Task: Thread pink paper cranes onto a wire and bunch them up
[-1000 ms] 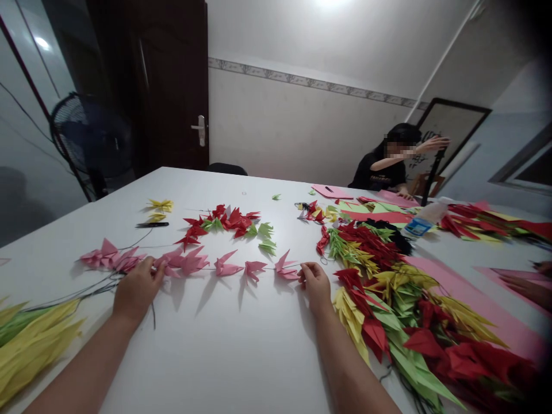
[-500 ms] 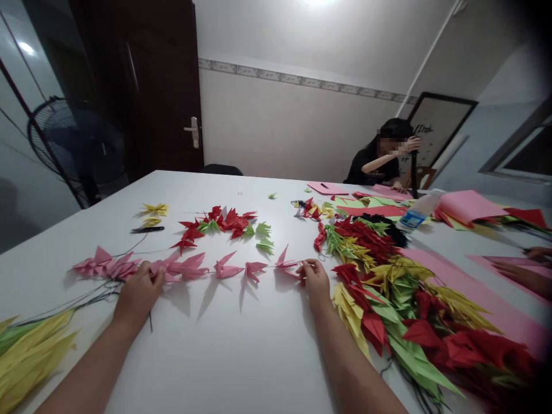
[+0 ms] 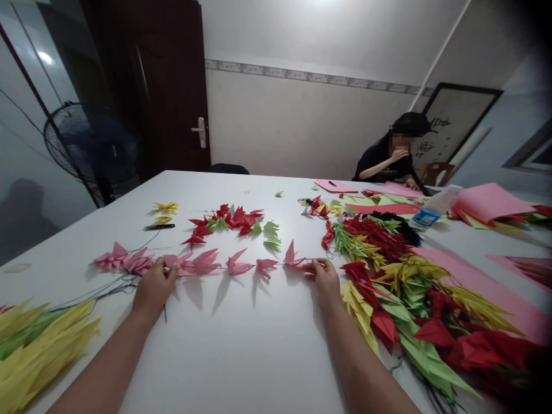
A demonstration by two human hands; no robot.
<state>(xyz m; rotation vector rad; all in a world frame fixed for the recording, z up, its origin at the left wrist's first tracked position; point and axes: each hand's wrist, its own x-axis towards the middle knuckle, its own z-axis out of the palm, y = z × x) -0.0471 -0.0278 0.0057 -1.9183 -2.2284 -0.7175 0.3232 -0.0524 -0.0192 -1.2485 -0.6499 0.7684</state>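
Note:
A string of pink folded paper cranes [image 3: 204, 261] stretches between my two hands, just above the white table [image 3: 228, 345]. My left hand [image 3: 156, 284] pinches the string among the bunched cranes at its left part. At the other end my right hand [image 3: 325, 279] has thumb and fingers closed on the tip of the rightmost pink crane [image 3: 293, 256]. Three cranes hang spaced apart near my right hand, and the others crowd together toward my left. Dark cords [image 3: 103, 290] trail from the bunch to the left.
Red and green cranes [image 3: 235, 219] lie beyond the string. Black scissors [image 3: 160, 226] rest beside yellow cranes [image 3: 166, 208]. Heaped coloured strings [image 3: 401, 299] cover the right side; yellow ones [image 3: 47, 351] lie front left. A bottle [image 3: 426, 215] and a seated person [image 3: 388, 155] are farther back.
The whole view has shifted, with the table's things now farther right in it. Both hands keep their hold on the pink string. The seated person's raised hand has come down toward the face.

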